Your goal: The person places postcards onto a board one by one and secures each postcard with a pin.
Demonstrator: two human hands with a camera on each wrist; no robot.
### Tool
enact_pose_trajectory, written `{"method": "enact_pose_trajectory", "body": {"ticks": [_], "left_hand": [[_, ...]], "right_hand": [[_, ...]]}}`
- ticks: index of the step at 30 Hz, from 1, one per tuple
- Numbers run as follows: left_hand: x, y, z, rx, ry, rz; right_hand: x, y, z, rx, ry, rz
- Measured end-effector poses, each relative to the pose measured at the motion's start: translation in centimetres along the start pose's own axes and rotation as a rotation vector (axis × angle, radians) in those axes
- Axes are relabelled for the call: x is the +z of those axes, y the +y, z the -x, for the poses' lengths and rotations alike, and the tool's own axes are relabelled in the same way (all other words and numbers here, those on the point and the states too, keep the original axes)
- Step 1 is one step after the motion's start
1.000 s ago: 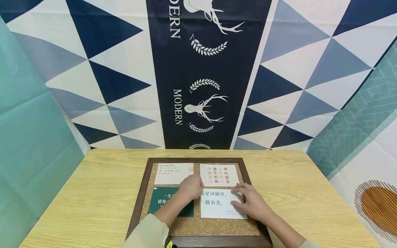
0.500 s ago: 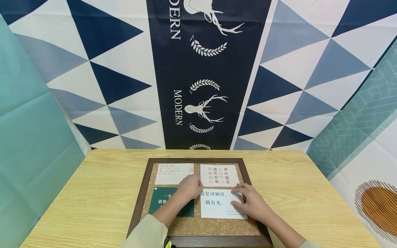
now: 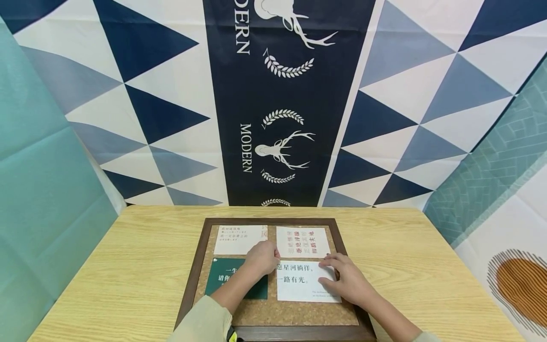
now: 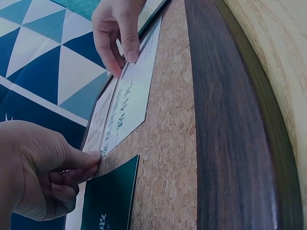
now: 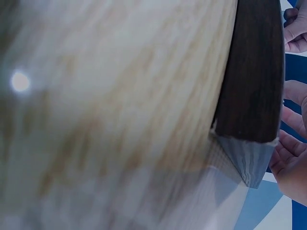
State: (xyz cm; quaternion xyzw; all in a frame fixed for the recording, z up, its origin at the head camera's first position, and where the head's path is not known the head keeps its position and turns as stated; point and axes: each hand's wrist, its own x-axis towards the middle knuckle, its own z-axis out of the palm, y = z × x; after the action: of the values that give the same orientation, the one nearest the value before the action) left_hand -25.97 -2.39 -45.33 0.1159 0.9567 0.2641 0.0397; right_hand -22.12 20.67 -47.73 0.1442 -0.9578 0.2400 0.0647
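Observation:
A framed cork board (image 3: 295,314) lies on the table with several printed cards on it. My left hand (image 3: 261,259) pinches thumb against forefinger at the upper left corner of the lower right white card (image 3: 295,290); whatever sits between the fingertips is hidden. On that card's right side rest the thumb and spread fingertips of my right hand (image 3: 349,281). Partly under my left wrist is a green card (image 3: 259,289), a small pale pin (image 3: 215,260) at its upper left corner. In the left wrist view, the left thumb (image 4: 88,157) touches the white card's corner.
Above lie a cream card (image 3: 232,243) at left and a white card with red print (image 3: 322,243) at right. The dark wooden frame (image 3: 299,332) rises around the cork. Wood-grain tabletop (image 3: 141,275) surrounds it, with a patterned cloth (image 3: 273,95) behind.
Over the last second my left hand has shifted very slightly toward me and left at the card's corner. The right hand and the cards stay in place.

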Motion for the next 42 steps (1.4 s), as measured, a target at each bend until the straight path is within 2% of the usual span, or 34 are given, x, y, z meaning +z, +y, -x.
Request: {"method": "enact_pose_trajectory", "body": {"ticks": [11,18,29,42], "left_hand": [[0.2,-0.2,0.1,0.009,0.011,0.038],[0.2,-0.5,0.0,-0.003,-0.011,0.071],[0.2,-1.1,0.3,0.043,-0.001,0.157],[0.1,-0.9,0.3,0.03,-0.016,0.126]], "right_hand": [[0.1,0.1,0.0,0.003,-0.003,-0.002],[0.0,0.1,0.0,0.002,-0.004,-0.001],[-0.1,0.0,0.0,-0.004,-0.009,-0.01],[0.0,0.1,0.0,0.008,-0.006,-0.009]]}}
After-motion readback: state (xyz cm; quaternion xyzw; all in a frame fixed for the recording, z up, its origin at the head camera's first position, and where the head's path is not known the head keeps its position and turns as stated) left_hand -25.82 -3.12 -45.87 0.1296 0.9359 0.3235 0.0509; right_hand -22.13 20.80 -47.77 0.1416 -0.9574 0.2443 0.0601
